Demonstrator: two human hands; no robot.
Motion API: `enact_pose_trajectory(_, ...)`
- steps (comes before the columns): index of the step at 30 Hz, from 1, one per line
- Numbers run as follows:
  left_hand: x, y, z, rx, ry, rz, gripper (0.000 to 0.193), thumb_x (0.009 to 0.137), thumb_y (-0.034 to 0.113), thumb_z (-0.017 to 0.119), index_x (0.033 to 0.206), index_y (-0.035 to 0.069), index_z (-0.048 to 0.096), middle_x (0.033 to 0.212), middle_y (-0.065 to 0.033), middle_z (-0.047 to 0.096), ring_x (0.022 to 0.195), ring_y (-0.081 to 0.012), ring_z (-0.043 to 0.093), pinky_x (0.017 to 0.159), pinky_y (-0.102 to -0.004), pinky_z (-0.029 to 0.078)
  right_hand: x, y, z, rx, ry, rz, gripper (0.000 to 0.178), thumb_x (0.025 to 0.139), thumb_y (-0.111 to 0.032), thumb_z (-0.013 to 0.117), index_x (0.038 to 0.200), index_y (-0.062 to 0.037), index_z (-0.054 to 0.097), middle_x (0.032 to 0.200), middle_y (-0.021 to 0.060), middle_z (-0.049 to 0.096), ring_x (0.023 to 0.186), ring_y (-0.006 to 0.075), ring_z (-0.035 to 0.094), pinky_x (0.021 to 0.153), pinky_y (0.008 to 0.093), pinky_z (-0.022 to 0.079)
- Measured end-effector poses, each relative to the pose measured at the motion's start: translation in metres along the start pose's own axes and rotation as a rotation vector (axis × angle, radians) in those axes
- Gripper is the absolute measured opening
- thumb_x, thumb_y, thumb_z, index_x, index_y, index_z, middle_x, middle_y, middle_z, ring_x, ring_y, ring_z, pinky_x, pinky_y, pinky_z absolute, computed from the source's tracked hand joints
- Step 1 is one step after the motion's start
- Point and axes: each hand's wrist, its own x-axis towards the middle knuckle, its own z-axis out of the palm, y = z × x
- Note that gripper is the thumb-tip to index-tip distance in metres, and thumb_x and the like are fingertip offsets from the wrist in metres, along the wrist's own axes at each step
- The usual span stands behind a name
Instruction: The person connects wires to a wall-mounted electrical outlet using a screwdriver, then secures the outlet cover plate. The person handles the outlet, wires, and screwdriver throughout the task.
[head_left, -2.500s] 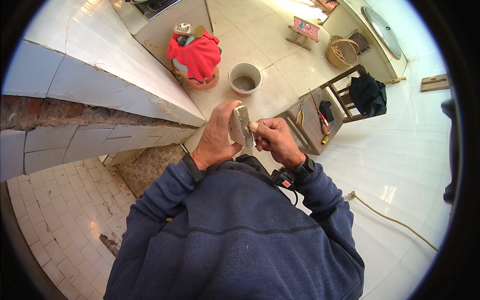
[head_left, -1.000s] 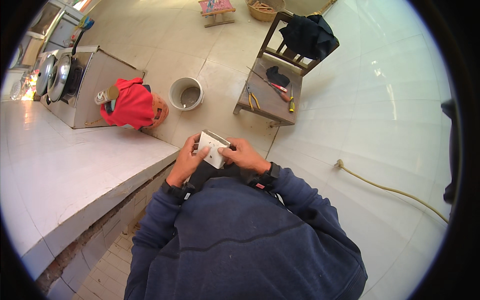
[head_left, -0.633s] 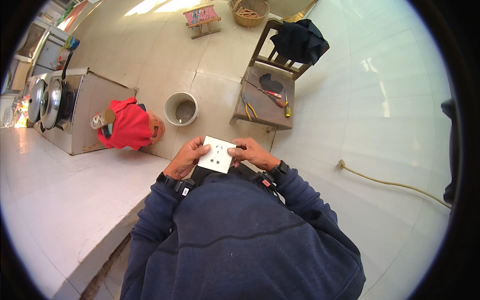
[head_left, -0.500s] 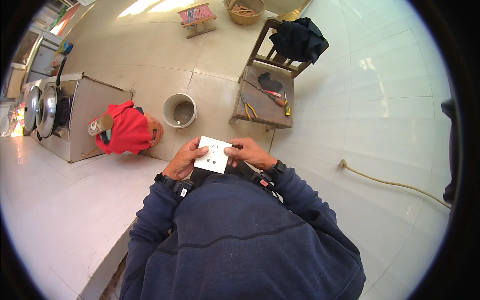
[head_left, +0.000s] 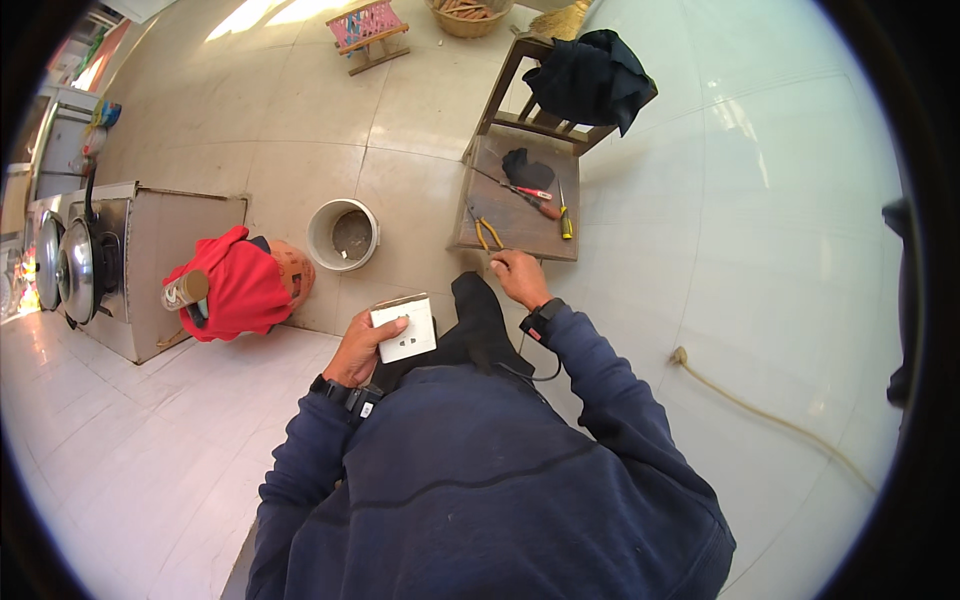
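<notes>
My left hand (head_left: 358, 350) holds a white wall socket plate (head_left: 410, 341). The thumb presses on its slotted face, and the fingers pass behind it. Farther forward, my right hand (head_left: 520, 280) is at the front edge of a dark wooden chair (head_left: 510, 215). Its fingers are curled together, and whatever they hold, if anything, is hidden. Just beyond those fingertips lie yellow-handled pliers (head_left: 486, 231) on the seat. Two screwdrivers, one with a yellow handle (head_left: 566, 222) and one with a reddish handle (head_left: 546, 209), lie beside a red-handled tool (head_left: 534, 192) and a black cloth (head_left: 527, 168).
A pale bucket (head_left: 317, 240) stands left of the chair. Red cloth (head_left: 235, 285) with a jar (head_left: 186, 290) on it covers an orange container. Lidded pans (head_left: 78, 262) sit on the stove at left. Black clothing (head_left: 590, 80) hangs over the chair back. A hose (head_left: 765, 410) crosses the right side.
My right hand has let go of the socket plate and moved forward to the chair's front edge. The plate stays in my left hand, now tilted. The view has shifted slightly.
</notes>
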Motion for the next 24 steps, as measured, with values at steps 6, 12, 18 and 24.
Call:
enact_pose_trajectory(6,0.026,-0.002,0.019,0.069,0.22,0.014,0.037,0.091,0.01,0.077,0.123,-0.004,0.067,0.111,-0.0113,0.075,0.095,-0.0188,0.074,0.087,-0.0349,0.06,0.055,0.117,-0.011,-0.236,0.04,0.182,0.023,0.092,-0.024,0.063,0.098,-0.0058,0.076,0.103,0.0208,0.072,0.097,0.0417,0.069,0.086,0.0518,0.055)
enact_pose_trajectory(12,0.066,-0.003,0.042,0.093,0.301,-0.033,0.037,0.092,0.01,0.076,0.125,-0.003,0.065,0.113,-0.0112,0.075,0.097,-0.0169,0.073,0.086,-0.0323,0.06,0.113,0.197,-0.011,-0.317,0.183,0.082,0.017,0.09,-0.018,0.067,0.097,-0.0046,0.075,0.111,0.0182,0.069,0.098,0.041,0.068,0.084,0.052,0.056)
enact_pose_trajectory(18,0.094,-0.015,0.05,0.137,0.38,-0.09,0.037,0.092,0.01,0.076,0.126,-0.003,0.066,0.111,-0.0084,0.074,0.096,-0.0161,0.072,0.087,-0.0324,0.058,0.167,0.236,0.003,-0.546,0.048,0.032,0.017,0.091,-0.012,0.061,0.099,-0.0034,0.072,0.103,0.0168,0.067,0.096,0.0367,0.068,0.079,0.0483,0.058)
enact_pose_trajectory(24,0.107,-0.031,0.045,0.08,0.459,-0.125,0.033,0.092,0.011,0.076,0.122,-0.002,0.068,0.107,-0.0078,0.075,0.09,-0.015,0.072,0.084,-0.0315,0.058,0.198,0.256,0.022,-0.717,-0.093,-0.05,0.014,0.09,-0.013,0.06,0.097,-0.0072,0.072,0.098,0.0132,0.068,0.095,0.0307,0.071,0.073,0.0418,0.06)
